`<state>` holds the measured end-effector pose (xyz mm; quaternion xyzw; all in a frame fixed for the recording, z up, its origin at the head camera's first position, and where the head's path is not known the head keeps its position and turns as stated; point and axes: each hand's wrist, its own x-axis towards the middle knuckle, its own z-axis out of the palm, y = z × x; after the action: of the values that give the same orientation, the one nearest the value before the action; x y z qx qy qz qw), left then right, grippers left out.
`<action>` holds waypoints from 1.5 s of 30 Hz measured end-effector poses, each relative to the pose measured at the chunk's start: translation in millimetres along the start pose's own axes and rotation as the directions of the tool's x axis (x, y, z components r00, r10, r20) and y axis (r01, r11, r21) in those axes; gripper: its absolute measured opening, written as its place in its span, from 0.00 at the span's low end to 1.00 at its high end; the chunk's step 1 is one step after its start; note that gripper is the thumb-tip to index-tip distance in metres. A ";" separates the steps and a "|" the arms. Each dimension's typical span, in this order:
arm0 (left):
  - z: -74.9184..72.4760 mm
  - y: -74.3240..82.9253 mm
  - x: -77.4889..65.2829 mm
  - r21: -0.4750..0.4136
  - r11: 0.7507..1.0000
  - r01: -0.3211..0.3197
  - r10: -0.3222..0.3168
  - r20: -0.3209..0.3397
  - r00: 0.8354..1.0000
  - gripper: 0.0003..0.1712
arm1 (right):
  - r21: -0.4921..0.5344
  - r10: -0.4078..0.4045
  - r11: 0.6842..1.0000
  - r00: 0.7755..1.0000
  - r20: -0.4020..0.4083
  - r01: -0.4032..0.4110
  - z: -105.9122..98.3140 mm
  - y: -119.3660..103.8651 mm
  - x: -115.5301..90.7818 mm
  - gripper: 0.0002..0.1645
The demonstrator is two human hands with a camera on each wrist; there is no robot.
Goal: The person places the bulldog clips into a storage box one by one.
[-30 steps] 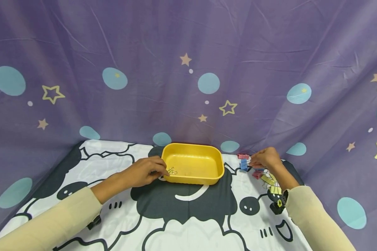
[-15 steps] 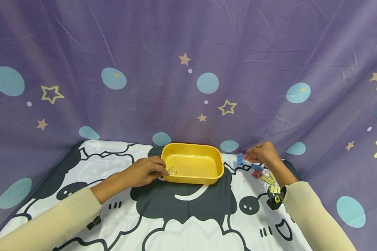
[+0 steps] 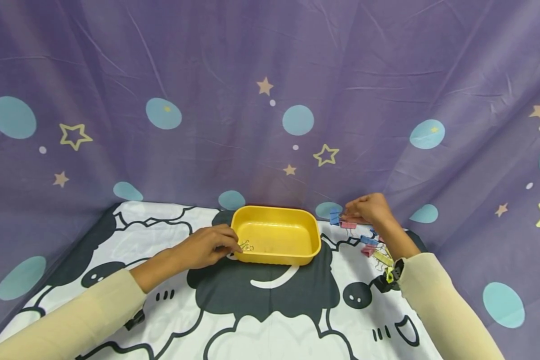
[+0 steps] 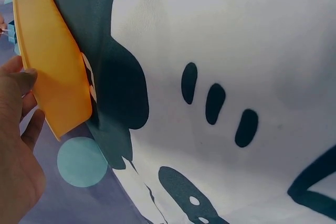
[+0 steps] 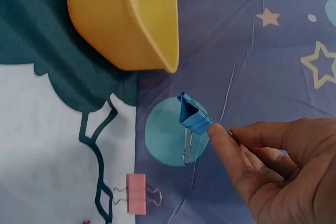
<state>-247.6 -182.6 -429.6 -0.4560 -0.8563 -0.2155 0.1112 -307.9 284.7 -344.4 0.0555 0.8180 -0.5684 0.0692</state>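
Tray wall blocking low, room above

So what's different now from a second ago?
The right hand moved up and left in the head view, carrying the blue clip in its fingers closer to the yellow tray. Nothing was visibly let go. The left hand stayed at the tray's edge, and the tray and the nearby pink clip stayed put.

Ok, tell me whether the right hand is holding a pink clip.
No, the right hand pinches a blue clip, while the nearby pink clip lies apart from it.
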 end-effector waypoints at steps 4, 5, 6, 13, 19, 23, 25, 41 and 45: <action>1.0 0.6 -0.2 0.001 1.000 -0.002 0.002 -0.001 1.000 0.16 | -0.020 -0.008 1.000 1.000 -0.010 0.008 8.2 -5.3 -1.3 0.24; 1.2 0.7 -0.3 0.003 1.000 -0.002 0.002 -0.002 1.000 0.16 | -0.030 -0.013 0.999 1.000 -0.013 0.012 10.0 -6.5 -1.3 0.23; 1.3 0.7 -0.3 0.005 1.000 -0.004 0.004 -0.003 1.000 0.17 | -0.037 -0.013 0.999 1.000 -0.018 0.012 12.3 -8.1 -1.6 0.23; 2.4 -1.5 -0.1 0.021 1.000 -0.014 0.014 -0.015 1.000 0.17 | -0.048 -0.015 0.999 1.000 -0.015 0.014 27.3 -23.3 -3.8 0.23; 2.1 -2.3 0.1 0.039 0.999 -0.019 0.020 -0.018 1.000 0.17 | -0.039 -0.043 0.998 0.999 0.021 0.044 46.1 -32.0 -2.5 0.23; 0.3 -0.9 1.1 0.034 0.999 -0.006 0.006 -0.001 1.000 0.17 | -0.036 -0.040 0.998 0.999 0.027 0.041 58.7 -33.3 -0.6 0.21; -0.3 -0.6 1.3 0.033 0.999 -0.005 0.004 0.003 1.000 0.17 | -0.033 -0.040 0.999 0.999 0.029 0.041 64.6 -34.1 -1.3 0.21; 0.2 -1.3 1.3 0.025 1.000 -0.002 0.002 0.010 1.000 0.17 | -0.060 -0.076 0.995 0.992 0.101 0.082 101.4 -38.1 -7.3 0.16; -0.4 -0.6 1.9 0.018 1.000 -0.003 0.003 0.014 1.000 0.18 | -0.057 -0.074 0.995 0.990 0.118 0.081 109.4 -35.7 -6.3 0.16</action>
<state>-249.2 -181.7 -428.7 -0.4579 -0.8582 -0.2042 0.1099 -302.3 169.6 -348.0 -0.0113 0.8313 -0.5474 0.0960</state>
